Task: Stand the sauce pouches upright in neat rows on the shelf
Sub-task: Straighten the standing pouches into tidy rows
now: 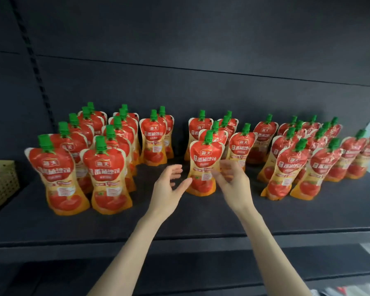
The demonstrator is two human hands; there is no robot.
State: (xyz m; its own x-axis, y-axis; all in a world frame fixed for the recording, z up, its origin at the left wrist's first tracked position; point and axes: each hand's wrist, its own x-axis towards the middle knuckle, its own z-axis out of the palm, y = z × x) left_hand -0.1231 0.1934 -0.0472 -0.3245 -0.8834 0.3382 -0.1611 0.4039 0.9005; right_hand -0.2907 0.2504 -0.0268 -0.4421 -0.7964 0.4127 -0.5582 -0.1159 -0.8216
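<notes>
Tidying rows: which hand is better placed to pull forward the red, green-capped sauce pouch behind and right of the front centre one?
Likely right. The right hand hovers before that red, green-capped pouch; the left hand sits left of the front centre pouch.

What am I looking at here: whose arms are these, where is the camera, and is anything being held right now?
No machine here: a person works with bare hands, and the single picture comes from a camera on their head, looking forward and down. On the dark shelf stand many red sauce pouches with green caps, upright in rows running front to back; a tan basket sits at the far left. The left hand and right hand flank the front middle pouch, fingers loose. Neither grips it; the right fingers are blurred, so touch there is unclear.
</notes>
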